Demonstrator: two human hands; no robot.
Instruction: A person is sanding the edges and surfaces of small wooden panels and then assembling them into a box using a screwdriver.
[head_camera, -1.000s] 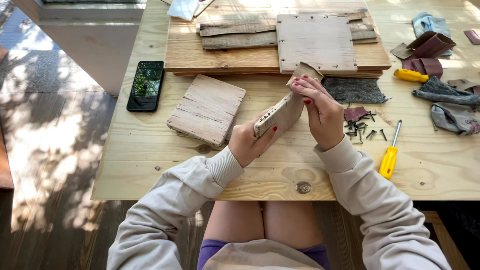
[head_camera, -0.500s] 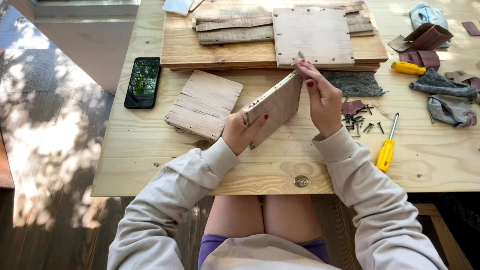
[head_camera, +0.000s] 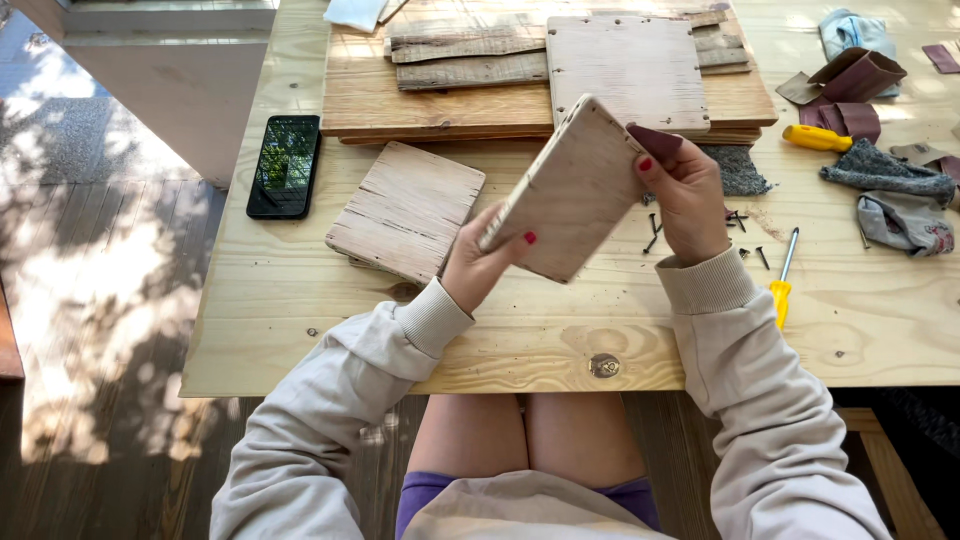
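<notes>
We are gripping a small board (head_camera: 568, 192) with our left hand (head_camera: 478, 262) at its lower edge, holding it tilted above the table (head_camera: 300, 330), while our right hand (head_camera: 688, 195) is pinching a folded dark sandpaper piece (head_camera: 655, 141) against its upper right edge. Another board (head_camera: 406, 209) is lying just left, a phone (head_camera: 285, 165) beyond it. Stacked planks (head_camera: 450, 95) are sitting farther back. Nails (head_camera: 742, 222), a yellow screwdriver (head_camera: 781, 279), gloves (head_camera: 890, 195) and sandpaper (head_camera: 850, 85) are lying to the right. Sunlight is dappling the wooden deck (head_camera: 90, 300).
</notes>
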